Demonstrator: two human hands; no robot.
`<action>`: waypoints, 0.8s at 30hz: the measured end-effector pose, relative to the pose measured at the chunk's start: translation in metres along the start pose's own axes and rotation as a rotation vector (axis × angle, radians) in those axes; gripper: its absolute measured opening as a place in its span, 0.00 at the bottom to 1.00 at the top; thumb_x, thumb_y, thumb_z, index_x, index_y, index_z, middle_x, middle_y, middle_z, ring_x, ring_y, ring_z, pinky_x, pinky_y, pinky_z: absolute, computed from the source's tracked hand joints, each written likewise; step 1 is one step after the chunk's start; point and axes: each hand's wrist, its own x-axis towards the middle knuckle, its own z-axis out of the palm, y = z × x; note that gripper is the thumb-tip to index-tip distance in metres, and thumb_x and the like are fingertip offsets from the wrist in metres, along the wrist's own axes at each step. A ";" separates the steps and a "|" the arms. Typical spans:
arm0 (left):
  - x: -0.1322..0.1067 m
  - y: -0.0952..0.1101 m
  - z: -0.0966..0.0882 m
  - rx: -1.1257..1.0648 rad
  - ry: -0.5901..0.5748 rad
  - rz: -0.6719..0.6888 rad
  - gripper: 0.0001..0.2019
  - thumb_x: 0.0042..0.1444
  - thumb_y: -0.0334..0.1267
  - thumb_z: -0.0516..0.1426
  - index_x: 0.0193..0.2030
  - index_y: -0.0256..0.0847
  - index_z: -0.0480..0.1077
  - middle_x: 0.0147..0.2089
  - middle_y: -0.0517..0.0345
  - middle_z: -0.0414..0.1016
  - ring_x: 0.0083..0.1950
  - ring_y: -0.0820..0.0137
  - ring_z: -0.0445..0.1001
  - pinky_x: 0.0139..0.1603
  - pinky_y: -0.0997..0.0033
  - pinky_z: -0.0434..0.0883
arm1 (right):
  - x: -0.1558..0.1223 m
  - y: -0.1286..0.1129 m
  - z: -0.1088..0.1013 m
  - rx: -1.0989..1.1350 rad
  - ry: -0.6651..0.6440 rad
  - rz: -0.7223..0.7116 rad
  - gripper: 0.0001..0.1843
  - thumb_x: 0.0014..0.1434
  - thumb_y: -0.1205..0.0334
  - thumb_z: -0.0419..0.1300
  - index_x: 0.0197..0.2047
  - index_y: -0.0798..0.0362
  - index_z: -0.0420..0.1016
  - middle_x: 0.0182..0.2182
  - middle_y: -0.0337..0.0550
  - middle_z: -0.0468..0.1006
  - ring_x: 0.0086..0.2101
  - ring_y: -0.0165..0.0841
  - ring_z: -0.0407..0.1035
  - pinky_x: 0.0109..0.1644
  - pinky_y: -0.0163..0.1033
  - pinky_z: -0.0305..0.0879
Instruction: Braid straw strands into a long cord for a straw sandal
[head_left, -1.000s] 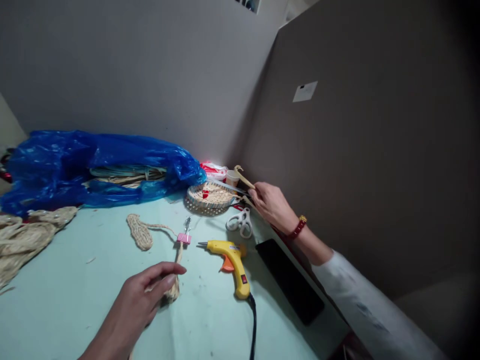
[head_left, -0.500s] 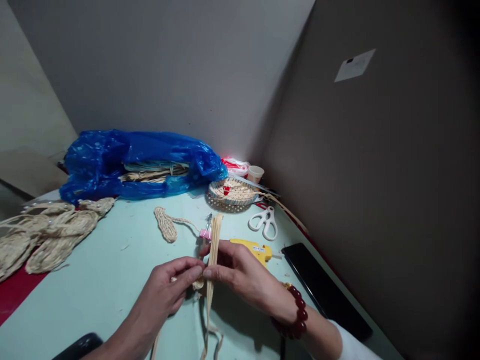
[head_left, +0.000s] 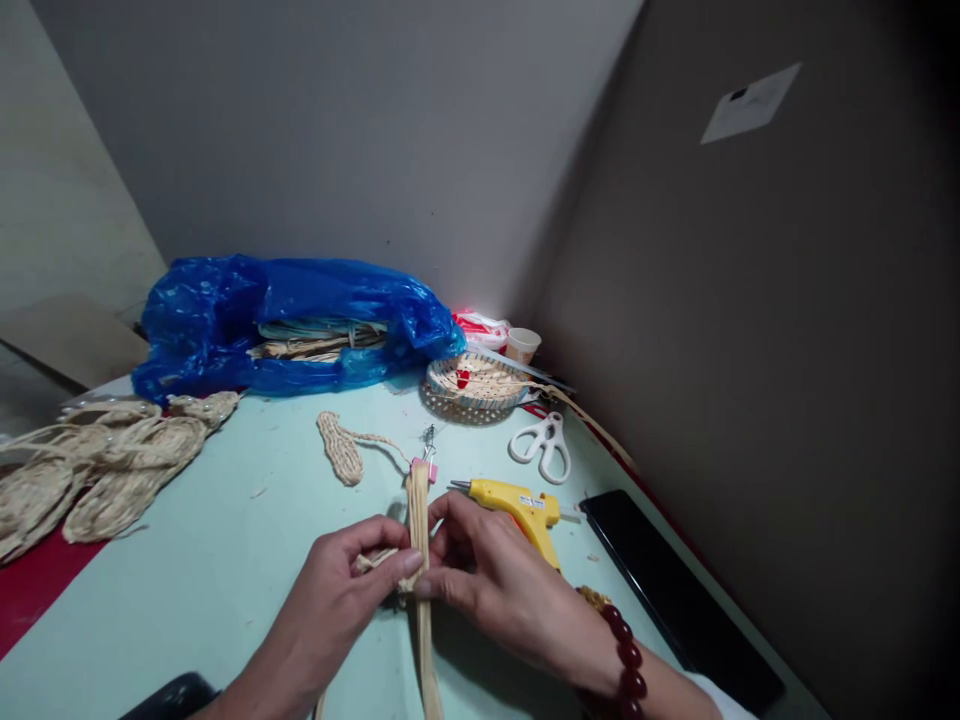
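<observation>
A flat bundle of pale straw strips runs upright between my hands and hangs down toward the near edge. My left hand is closed, thumb pressed on the bundle's left side, with a bit of braided straw under its fingers. My right hand pinches the same strips from the right with thumb and fingers. Behind the bundle's top end is a pink binder clip. From near the clip a braided cord leads left to a small woven straw sole lying on the table.
Beside my right hand lies a yellow glue gun, with white-handled scissors beyond it and a black phone-like slab at right. A woven basket, paper cup and blue plastic bag stand behind. Woven straw pieces lie left.
The straw strips have moved down and now lie straighter, their top end just below the pink clip. My right hand has shifted slightly down and right, uncovering more of the glue gun. The view has shifted slightly.
</observation>
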 end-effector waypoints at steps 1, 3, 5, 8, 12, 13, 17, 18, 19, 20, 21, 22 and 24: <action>0.000 0.000 0.000 -0.001 0.004 0.003 0.11 0.48 0.45 0.61 0.28 0.37 0.73 0.18 0.69 0.59 0.18 0.81 0.47 0.17 0.80 0.46 | 0.000 -0.001 0.000 -0.013 0.011 0.006 0.09 0.55 0.60 0.62 0.34 0.52 0.65 0.26 0.34 0.70 0.28 0.28 0.63 0.30 0.32 0.56; 0.000 0.001 0.000 -0.010 0.004 0.015 0.12 0.48 0.45 0.61 0.29 0.37 0.74 0.20 0.67 0.63 0.20 0.80 0.52 0.19 0.80 0.52 | -0.002 -0.001 0.000 -0.049 0.048 0.021 0.06 0.56 0.62 0.60 0.32 0.52 0.66 0.25 0.34 0.69 0.28 0.28 0.62 0.30 0.32 0.55; 0.000 0.002 0.000 -0.013 -0.006 0.023 0.12 0.47 0.46 0.62 0.29 0.37 0.73 0.24 0.64 0.67 0.24 0.78 0.59 0.24 0.80 0.58 | -0.002 0.001 0.001 -0.088 0.092 0.028 0.04 0.56 0.63 0.58 0.31 0.53 0.67 0.25 0.35 0.70 0.28 0.28 0.62 0.30 0.32 0.54; 0.000 0.003 0.000 0.011 -0.020 0.011 0.14 0.46 0.47 0.62 0.29 0.36 0.71 0.27 0.62 0.68 0.28 0.74 0.63 0.29 0.77 0.62 | -0.003 0.003 0.005 -0.098 0.114 0.041 0.04 0.56 0.64 0.57 0.31 0.53 0.69 0.25 0.35 0.70 0.28 0.28 0.63 0.31 0.32 0.54; -0.001 0.002 0.000 0.040 -0.030 0.003 0.12 0.47 0.45 0.62 0.30 0.37 0.69 0.27 0.63 0.67 0.28 0.74 0.63 0.29 0.76 0.61 | -0.002 0.001 0.007 -0.084 0.120 0.048 0.04 0.56 0.64 0.57 0.30 0.54 0.69 0.24 0.35 0.70 0.27 0.27 0.63 0.30 0.32 0.55; -0.001 0.001 0.000 0.044 -0.029 0.002 0.12 0.47 0.45 0.61 0.30 0.37 0.69 0.27 0.63 0.67 0.28 0.74 0.63 0.29 0.76 0.61 | -0.002 0.000 0.007 -0.088 0.128 0.047 0.04 0.56 0.64 0.57 0.30 0.54 0.69 0.23 0.35 0.70 0.26 0.27 0.63 0.30 0.32 0.55; -0.001 0.000 0.001 0.074 -0.012 0.016 0.11 0.49 0.45 0.59 0.29 0.38 0.67 0.28 0.62 0.68 0.29 0.72 0.65 0.30 0.75 0.62 | -0.003 -0.001 0.012 -0.102 0.159 0.021 0.04 0.56 0.65 0.57 0.29 0.53 0.68 0.21 0.34 0.69 0.24 0.26 0.62 0.28 0.31 0.55; -0.001 -0.001 0.001 0.085 -0.010 0.027 0.11 0.50 0.45 0.59 0.29 0.39 0.67 0.28 0.62 0.68 0.29 0.71 0.65 0.31 0.74 0.63 | -0.004 -0.001 0.014 -0.109 0.177 0.005 0.04 0.56 0.66 0.56 0.29 0.53 0.68 0.22 0.34 0.70 0.24 0.26 0.63 0.28 0.30 0.55; 0.000 -0.001 0.001 0.097 -0.008 0.037 0.10 0.50 0.44 0.58 0.29 0.39 0.67 0.28 0.62 0.68 0.30 0.71 0.66 0.31 0.74 0.63 | -0.004 0.001 0.016 -0.119 0.197 -0.012 0.04 0.56 0.66 0.56 0.29 0.53 0.67 0.22 0.34 0.70 0.24 0.26 0.63 0.28 0.30 0.55; 0.000 -0.001 0.001 0.107 -0.005 0.046 0.10 0.51 0.44 0.58 0.29 0.39 0.67 0.28 0.61 0.69 0.30 0.71 0.66 0.31 0.74 0.63 | -0.004 0.002 0.018 -0.131 0.216 -0.026 0.04 0.57 0.66 0.56 0.29 0.52 0.67 0.23 0.34 0.71 0.24 0.26 0.63 0.28 0.30 0.55; 0.001 -0.001 0.001 0.112 -0.001 0.053 0.09 0.51 0.43 0.57 0.29 0.39 0.68 0.28 0.61 0.69 0.30 0.71 0.66 0.31 0.75 0.63 | -0.005 0.003 0.019 -0.142 0.233 -0.039 0.04 0.57 0.66 0.56 0.30 0.52 0.67 0.23 0.34 0.71 0.24 0.26 0.64 0.28 0.30 0.55; 0.001 -0.002 0.001 0.115 0.004 0.060 0.09 0.51 0.43 0.57 0.29 0.39 0.68 0.28 0.61 0.70 0.30 0.71 0.66 0.31 0.75 0.64 | -0.005 0.004 0.021 -0.154 0.241 -0.048 0.04 0.58 0.65 0.56 0.30 0.52 0.67 0.24 0.34 0.72 0.25 0.26 0.64 0.28 0.31 0.55; 0.001 -0.002 0.001 0.119 0.016 0.064 0.09 0.51 0.42 0.57 0.29 0.39 0.69 0.28 0.61 0.70 0.30 0.71 0.66 0.31 0.75 0.64 | -0.005 0.006 0.023 -0.166 0.250 -0.065 0.04 0.58 0.65 0.55 0.31 0.52 0.67 0.24 0.35 0.72 0.25 0.26 0.63 0.28 0.31 0.54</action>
